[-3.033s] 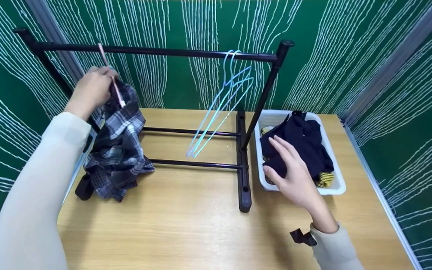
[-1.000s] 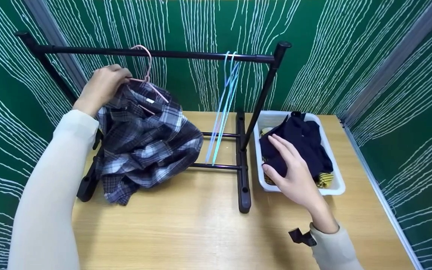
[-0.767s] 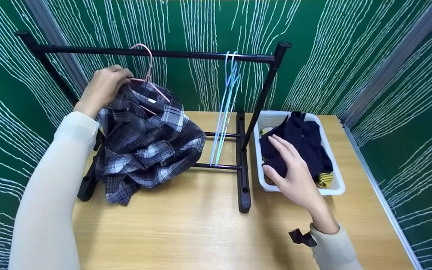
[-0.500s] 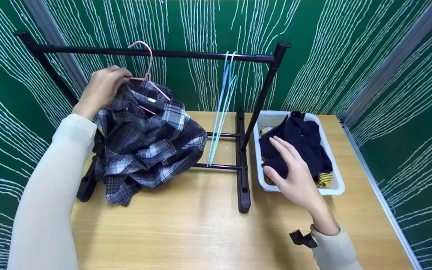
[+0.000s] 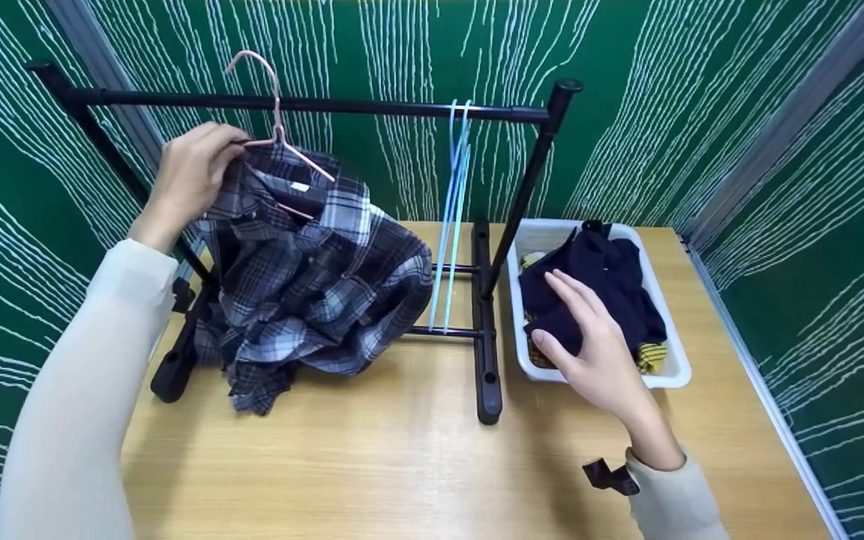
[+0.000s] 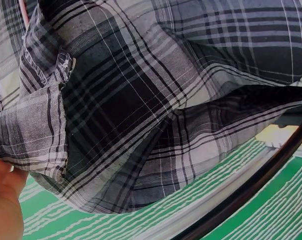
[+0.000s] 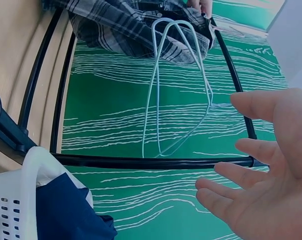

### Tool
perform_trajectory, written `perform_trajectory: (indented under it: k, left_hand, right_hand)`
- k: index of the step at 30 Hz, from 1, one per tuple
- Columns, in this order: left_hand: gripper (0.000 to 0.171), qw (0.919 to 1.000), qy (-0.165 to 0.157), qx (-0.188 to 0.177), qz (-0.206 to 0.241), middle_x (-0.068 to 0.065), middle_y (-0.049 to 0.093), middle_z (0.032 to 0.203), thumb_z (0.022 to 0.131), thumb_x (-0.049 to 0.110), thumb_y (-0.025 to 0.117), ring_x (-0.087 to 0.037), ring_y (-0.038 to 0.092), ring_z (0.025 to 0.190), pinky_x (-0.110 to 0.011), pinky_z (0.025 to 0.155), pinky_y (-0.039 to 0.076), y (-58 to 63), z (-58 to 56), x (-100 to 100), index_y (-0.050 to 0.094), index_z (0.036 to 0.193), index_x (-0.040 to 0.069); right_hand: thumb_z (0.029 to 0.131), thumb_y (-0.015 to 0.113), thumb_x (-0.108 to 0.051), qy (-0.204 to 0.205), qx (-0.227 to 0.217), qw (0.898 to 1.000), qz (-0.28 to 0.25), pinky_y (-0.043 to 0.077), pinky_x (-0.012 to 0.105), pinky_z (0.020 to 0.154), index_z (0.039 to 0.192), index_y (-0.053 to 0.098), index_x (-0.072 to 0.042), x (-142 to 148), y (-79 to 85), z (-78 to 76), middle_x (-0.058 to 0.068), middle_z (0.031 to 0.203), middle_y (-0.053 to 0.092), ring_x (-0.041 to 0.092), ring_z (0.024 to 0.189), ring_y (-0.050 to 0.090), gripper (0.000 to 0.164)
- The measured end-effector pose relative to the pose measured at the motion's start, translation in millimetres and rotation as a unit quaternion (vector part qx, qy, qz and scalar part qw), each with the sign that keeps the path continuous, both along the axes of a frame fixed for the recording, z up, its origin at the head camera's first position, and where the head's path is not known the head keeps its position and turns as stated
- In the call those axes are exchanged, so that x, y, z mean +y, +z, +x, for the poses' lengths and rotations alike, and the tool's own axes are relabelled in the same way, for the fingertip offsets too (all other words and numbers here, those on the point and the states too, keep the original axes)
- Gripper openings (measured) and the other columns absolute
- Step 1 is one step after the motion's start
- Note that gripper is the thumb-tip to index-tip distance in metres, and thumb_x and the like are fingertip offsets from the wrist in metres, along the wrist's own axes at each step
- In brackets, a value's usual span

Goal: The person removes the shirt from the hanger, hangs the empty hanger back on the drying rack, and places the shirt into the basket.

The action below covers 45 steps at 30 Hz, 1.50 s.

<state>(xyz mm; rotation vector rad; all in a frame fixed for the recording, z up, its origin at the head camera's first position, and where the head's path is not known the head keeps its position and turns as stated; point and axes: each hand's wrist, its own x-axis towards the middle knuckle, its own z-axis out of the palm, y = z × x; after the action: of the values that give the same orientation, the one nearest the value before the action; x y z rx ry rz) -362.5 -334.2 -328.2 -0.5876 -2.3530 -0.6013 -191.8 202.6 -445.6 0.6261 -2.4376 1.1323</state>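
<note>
One shirt [image 5: 334, 292] on one pink hanger [image 5: 279, 133], held before one rack [image 5: 387, 109].
The left hand [image 5: 188, 169] has its fingers pinching the shirt's shoulder at the hanger; two blue hangers [image 5: 459, 169] hang at the rail's right. The right hand [image 5: 601, 360] (fingers relaxed and spread) is near one basket [image 5: 676, 376] of clothes [image 5: 604, 277]. The worktop [image 5: 402, 465] is wooden, the walls [image 5: 634, 90] green with white lines.

In the head view, a long, off-white left sleeve [image 5: 72, 397] is seen toward eight o'clock, a greyish-beige right sleeve [image 5: 676, 499] between four and five. Both are ended in cuffs [image 5: 139, 262]. A small, angular black device [image 5: 612, 478] is carried at the right cuff's nine o'clock side. Left hand [image 5: 188, 176] and right hand [image 5: 601, 356] are left bare.
</note>
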Motion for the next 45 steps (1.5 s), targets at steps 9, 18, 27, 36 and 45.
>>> perform_trajectory:
  k: [9, 18, 27, 36, 45]
  left_hand:
    - [0.019, 0.9997, -0.02, 0.014, 0.001, -0.014, 0.076, 0.112, 0.106, 0.013, 0.064, -0.032, 0.072, 0.105, -0.047, 0.097, 0.057, 0.1, 13.0, 21, 0.077, 0.115, 0.004]
    - [0.018, 0.9992, -0.035, 0.02, 0.004, -0.011, 0.077, 0.111, 0.107, 0.015, 0.064, -0.03, 0.072, 0.104, -0.046, 0.096, 0.058, -1.5, 23.4, 46, 0.078, 0.114, 0.005]
    - [0.019, 0.9984, -0.05, 0.025, 0.007, -0.013, 0.077, 0.113, 0.106, 0.015, 0.064, -0.03, 0.073, 0.105, -0.044, 0.098, 0.057, -9.4, 33.2, 68, 0.077, 0.115, 0.004]
    - [0.02, 0.9978, -0.058, 0.029, -0.007, -0.011, 0.077, 0.111, 0.107, 0.017, 0.063, -0.029, 0.074, 0.102, -0.043, 0.094, 0.059, -10.7, 49.4, 95, 0.078, 0.115, 0.006]
    - [0.019, 0.9983, -0.047, 0.035, -0.009, -0.01, 0.077, 0.109, 0.107, 0.018, 0.063, -0.029, 0.074, 0.098, -0.044, 0.089, 0.06, -17.5, 59.0, 113, 0.077, 0.114, 0.007]
  right_hand:
    - [0.095, 0.079, -0.009, 0.001, 0.016, 1.0, -0.009, 0.024, 0.025, 0.124, 0.16, 0.049, -0.016, 1, 9.0, -0.1, 0.004, 0.165, 0.046, 0.027, 0.154, 0.039, 0.072]
    - [0.098, 0.077, -0.012, 0.0, 0.026, 1.0, -0.011, 0.03, 0.045, 0.124, 0.16, 0.049, -0.017, 1, 21.3, -0.9, 0.003, 0.165, 0.046, 0.026, 0.154, 0.039, 0.069]
    - [0.1, 0.073, -0.013, 0.02, 0.075, 0.997, -0.011, 0.033, 0.05, 0.123, 0.159, 0.05, -0.01, -19, 48.5, -10.4, 0.007, 0.162, 0.049, 0.025, 0.151, 0.044, 0.064]
    - [0.103, 0.072, -0.021, 0.055, 0.086, 0.995, 0.005, 0.046, 0.044, 0.111, 0.158, 0.051, -0.013, -66, 71.4, -30.7, 0.008, 0.153, 0.057, 0.021, 0.135, 0.057, 0.06]
    - [0.102, 0.073, -0.031, 0.024, 0.072, 0.996, 0.038, 0.05, 0.046, 0.107, 0.157, 0.052, -0.011, -95, 59.8, -53.0, 0.011, 0.141, 0.065, 0.027, 0.127, 0.063, 0.062]
